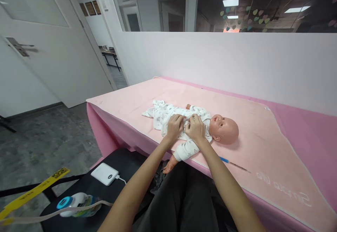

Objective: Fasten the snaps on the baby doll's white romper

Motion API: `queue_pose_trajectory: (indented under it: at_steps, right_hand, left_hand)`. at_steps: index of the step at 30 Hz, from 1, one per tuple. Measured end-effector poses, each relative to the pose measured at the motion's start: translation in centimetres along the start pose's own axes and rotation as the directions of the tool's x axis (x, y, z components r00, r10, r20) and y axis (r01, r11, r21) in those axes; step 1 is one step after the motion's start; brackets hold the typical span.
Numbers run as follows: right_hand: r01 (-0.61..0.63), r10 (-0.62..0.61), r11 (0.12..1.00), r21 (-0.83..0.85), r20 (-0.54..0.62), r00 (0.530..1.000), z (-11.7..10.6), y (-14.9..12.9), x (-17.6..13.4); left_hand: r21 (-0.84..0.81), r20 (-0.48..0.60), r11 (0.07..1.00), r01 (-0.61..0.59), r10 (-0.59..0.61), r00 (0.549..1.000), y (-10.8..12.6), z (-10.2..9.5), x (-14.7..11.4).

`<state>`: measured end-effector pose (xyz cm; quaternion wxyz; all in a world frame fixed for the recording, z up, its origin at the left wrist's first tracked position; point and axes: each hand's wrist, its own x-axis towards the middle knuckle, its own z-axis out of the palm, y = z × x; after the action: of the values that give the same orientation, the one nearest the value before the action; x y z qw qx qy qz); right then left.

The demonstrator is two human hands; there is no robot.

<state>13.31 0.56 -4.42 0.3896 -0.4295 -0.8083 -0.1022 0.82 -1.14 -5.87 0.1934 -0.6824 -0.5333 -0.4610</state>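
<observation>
A baby doll (pixel 225 130) lies on its back across the pink-covered table, its head to the right. It wears white printed baby clothes (pixel 164 114) with long sleeves and legs. Over the doll's chest, my left hand (pixel 174 125) has its fingers bent and pinched at the front of the clothes. Close beside it, my right hand (pixel 195 126) is likewise closed on the cloth near the doll's neck. The fingertips nearly meet, and the exact bit of fabric between them is partly hidden. One doll arm sticks out toward me past the table edge.
A thin blue-handled tool (pixel 234 163) lies right of my forearm on the pink blanket (pixel 263 133). At lower left a black chair (pixel 123 161) holds a white power bank (pixel 104 174) with a cable and a bottle (pixel 79 204) with a blue cap. A white wall stands behind the table.
</observation>
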Motion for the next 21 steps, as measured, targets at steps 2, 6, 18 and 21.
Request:
queue_pose_trajectory:
  at_steps: [2, 6, 18, 21]
  right_hand:
    - [0.039, -0.039, 0.999, 0.023, 0.007, 0.999, -0.1, 0.1, 0.0]
    - [0.083, -0.080, 0.992, 0.095, -0.035, 0.996, 0.0, 0.3, -0.1]
    - [0.006, 0.001, 0.978, 0.210, -0.035, 0.999, 0.8, 0.6, -0.1]
    - [0.006, 0.003, 0.975, 0.224, -0.040, 0.999, 1.1, 0.7, -0.1]
  left_hand:
    - [-0.014, 0.009, 1.000, -0.016, 0.016, 1.000, 0.0, -0.1, 0.0]
    - [-0.020, 0.015, 0.998, -0.053, 0.053, 0.998, 0.1, -0.3, 0.0]
    - [0.135, 0.055, 0.989, -0.056, 0.049, 0.997, 0.6, -0.1, 0.2]
    - [0.184, 0.023, 0.982, -0.041, 0.038, 0.999, 0.6, -0.2, 0.1]
